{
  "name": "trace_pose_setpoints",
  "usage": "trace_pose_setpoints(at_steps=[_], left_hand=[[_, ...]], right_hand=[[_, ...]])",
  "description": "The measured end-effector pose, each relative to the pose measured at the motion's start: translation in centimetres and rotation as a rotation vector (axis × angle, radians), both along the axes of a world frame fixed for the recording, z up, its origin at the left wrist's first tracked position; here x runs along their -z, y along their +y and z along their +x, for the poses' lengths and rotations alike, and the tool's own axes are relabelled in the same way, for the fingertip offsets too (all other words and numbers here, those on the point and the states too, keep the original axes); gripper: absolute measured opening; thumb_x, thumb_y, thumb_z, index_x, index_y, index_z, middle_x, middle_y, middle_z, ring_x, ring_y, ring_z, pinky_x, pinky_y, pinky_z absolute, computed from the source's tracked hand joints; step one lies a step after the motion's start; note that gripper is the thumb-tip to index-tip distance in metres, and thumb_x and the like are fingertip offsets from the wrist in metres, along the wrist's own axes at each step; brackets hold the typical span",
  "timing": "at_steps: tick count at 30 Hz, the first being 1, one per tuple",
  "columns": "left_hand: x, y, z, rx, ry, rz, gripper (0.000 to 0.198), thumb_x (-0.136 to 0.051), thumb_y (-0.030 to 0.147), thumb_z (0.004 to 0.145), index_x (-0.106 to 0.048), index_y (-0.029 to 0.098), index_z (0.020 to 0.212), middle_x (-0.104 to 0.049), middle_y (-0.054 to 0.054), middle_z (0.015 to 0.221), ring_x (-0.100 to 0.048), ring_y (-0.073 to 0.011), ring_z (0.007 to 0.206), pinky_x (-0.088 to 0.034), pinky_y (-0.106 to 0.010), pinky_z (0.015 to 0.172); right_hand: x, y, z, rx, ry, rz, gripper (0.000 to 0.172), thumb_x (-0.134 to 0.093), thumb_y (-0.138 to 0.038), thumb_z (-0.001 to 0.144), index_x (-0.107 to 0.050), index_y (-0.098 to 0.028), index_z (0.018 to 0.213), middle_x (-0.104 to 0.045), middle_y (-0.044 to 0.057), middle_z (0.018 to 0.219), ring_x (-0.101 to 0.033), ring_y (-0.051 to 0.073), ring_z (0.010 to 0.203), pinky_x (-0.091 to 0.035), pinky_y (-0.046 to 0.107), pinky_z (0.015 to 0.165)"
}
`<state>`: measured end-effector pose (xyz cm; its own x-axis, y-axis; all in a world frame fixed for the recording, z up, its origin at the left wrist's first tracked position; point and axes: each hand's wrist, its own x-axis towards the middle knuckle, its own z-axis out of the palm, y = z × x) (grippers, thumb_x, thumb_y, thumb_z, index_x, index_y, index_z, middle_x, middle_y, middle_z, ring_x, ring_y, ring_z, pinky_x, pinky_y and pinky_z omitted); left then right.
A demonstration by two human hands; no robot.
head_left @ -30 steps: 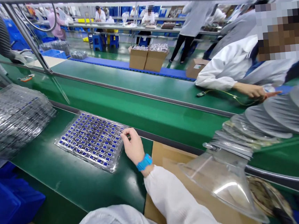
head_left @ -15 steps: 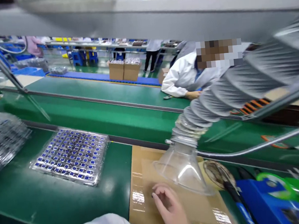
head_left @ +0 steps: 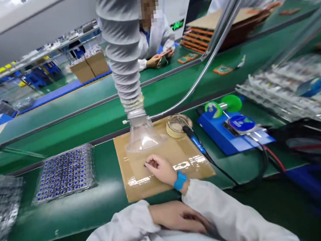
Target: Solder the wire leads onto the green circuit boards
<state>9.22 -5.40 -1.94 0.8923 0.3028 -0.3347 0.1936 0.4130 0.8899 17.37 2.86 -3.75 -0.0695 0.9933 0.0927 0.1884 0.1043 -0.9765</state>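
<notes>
My right hand (head_left: 160,169), wearing a blue wristband (head_left: 180,180), rests on a brown cardboard sheet (head_left: 140,192) with its fingers curled into a pinch. A tiny dark spot shows at the fingertips, too small to name. My left hand (head_left: 178,216) lies across my body at the table edge, below the right forearm. Its fingers are bent and partly in shadow, so whatever is inside stays hidden. Above the cardboard hangs a clear fume hood (head_left: 143,135) on a grey hose. Left of the sheet sits a clear tray of small blue-and-silver parts (head_left: 65,170).
A soldering iron (head_left: 196,141) leans on a round tin (head_left: 174,125) at the cardboard's right corner. Farther right stands a blue solder-reel unit (head_left: 218,138). Plastic trays (head_left: 5,205) are stacked at far left. A co-worker (head_left: 156,42) sits across the green bench.
The view has swung to the right and down, bringing my left hand and the soldering gear into sight. My right hand stays pinched on the cardboard.
</notes>
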Motion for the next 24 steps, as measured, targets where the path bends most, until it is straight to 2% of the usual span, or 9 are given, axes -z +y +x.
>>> trace_pose_setpoints(at_steps=[1, 3, 5, 7, 9, 11, 17, 21, 24], left_hand=[[-0.2, 0.1, -1.9, -0.063, 0.002, -0.027, 0.054, -0.071, 0.068, 0.080, -0.075, 0.018, 0.100, -0.073, -0.006, 0.084, -0.066, -0.0164, 0.072, -0.053, -0.028, 0.072], [-0.9, 0.9, -5.6, -0.425, 0.073, 0.021, 0.053, -0.064, 0.070, 0.085, -0.073, 0.017, 0.091, -0.067, -0.004, 0.071, -0.060, -0.0141, 0.063, -0.049, -0.026, 0.064], [-1.6, 2.2, -8.2, -0.798, 0.190, 0.248, 0.049, -0.062, 0.065, 0.088, -0.070, 0.017, 0.084, -0.062, -0.003, 0.067, -0.056, -0.0132, 0.061, -0.047, -0.026, 0.062], [-2.0, 3.7, -9.3, -0.984, 0.303, 0.528, 0.037, -0.066, 0.054, 0.089, -0.069, 0.017, 0.087, -0.065, -0.004, 0.077, -0.058, -0.0146, 0.070, -0.048, -0.027, 0.069], [-1.9, 5.2, -9.3, -0.992, 0.362, 0.720, 0.026, -0.070, 0.042, 0.087, -0.068, 0.017, 0.097, -0.069, -0.006, 0.092, -0.062, -0.0169, 0.083, -0.050, -0.029, 0.080], [-1.3, 6.3, -8.8, -0.945, 0.360, 0.780, 0.026, -0.072, 0.034, 0.085, -0.067, 0.017, 0.104, -0.071, -0.008, 0.100, -0.065, -0.0180, 0.091, -0.051, -0.031, 0.087], [0.8, 7.5, -8.7, -0.948, 0.300, 0.628, 0.029, -0.075, 0.035, 0.083, -0.071, 0.014, 0.103, -0.076, -0.010, 0.096, -0.070, -0.0178, 0.086, -0.056, -0.031, 0.083], [1.1, 7.4, -9.0, -0.951, 0.340, 0.620, 0.026, -0.075, 0.040, 0.082, -0.075, 0.014, 0.086, -0.076, -0.008, 0.083, -0.069, -0.0169, 0.075, -0.056, -0.029, 0.075], [0.9, 7.4, -9.0, -0.967, 0.309, 0.550, 0.029, -0.077, 0.043, 0.080, -0.077, 0.014, 0.087, -0.077, -0.008, 0.082, -0.070, -0.0178, 0.073, -0.057, -0.030, 0.074]], right_hand=[[-0.1, 0.0, 0.0, -0.014, 0.035, -0.011, 0.010, -0.066, -0.031, 0.084, -0.064, -0.022, 0.079, -0.065, -0.001, 0.067, -0.054, 0.013, 0.058, -0.045, 0.027, 0.058], [-0.2, -0.1, 0.0, -0.038, 0.106, -0.028, 0.012, -0.067, -0.033, 0.084, -0.064, -0.022, 0.078, -0.067, -0.001, 0.068, -0.055, 0.013, 0.059, -0.045, 0.026, 0.059], [-0.3, -0.1, -0.1, -0.056, 0.174, -0.045, 0.016, -0.067, -0.036, 0.083, -0.063, -0.021, 0.079, -0.067, -0.001, 0.069, -0.056, 0.013, 0.060, -0.047, 0.026, 0.060], [-0.4, 0.0, -0.3, -0.082, 0.232, -0.066, 0.019, -0.067, -0.039, 0.084, -0.062, -0.021, 0.079, -0.066, -0.001, 0.069, -0.058, 0.013, 0.061, -0.048, 0.026, 0.060], [-0.5, -0.1, -0.6, -0.123, 0.270, -0.082, 0.020, -0.066, -0.040, 0.084, -0.062, -0.021, 0.079, -0.065, -0.001, 0.068, -0.059, 0.014, 0.061, -0.049, 0.026, 0.060], [-0.6, -0.2, -0.8, -0.153, 0.286, -0.085, 0.021, -0.065, -0.041, 0.084, -0.062, -0.020, 0.079, -0.064, -0.002, 0.069, -0.059, 0.014, 0.062, -0.050, 0.027, 0.061], [-0.8, -0.3, -0.9, -0.097, 0.263, -0.025, 0.016, -0.065, -0.034, 0.082, -0.062, -0.020, 0.075, -0.059, -0.001, 0.076, -0.053, 0.013, 0.067, -0.046, 0.027, 0.064], [-0.5, -0.2, -0.8, -0.059, 0.244, -0.012, 0.014, -0.064, -0.032, 0.083, -0.060, -0.021, 0.075, -0.057, -0.001, 0.078, -0.053, 0.014, 0.067, -0.045, 0.027, 0.061], [-0.1, -0.3, -0.7, -0.056, 0.239, -0.025, 0.013, -0.063, -0.032, 0.084, -0.059, -0.021, 0.078, -0.057, -0.001, 0.077, -0.055, 0.014, 0.067, -0.047, 0.028, 0.062]])
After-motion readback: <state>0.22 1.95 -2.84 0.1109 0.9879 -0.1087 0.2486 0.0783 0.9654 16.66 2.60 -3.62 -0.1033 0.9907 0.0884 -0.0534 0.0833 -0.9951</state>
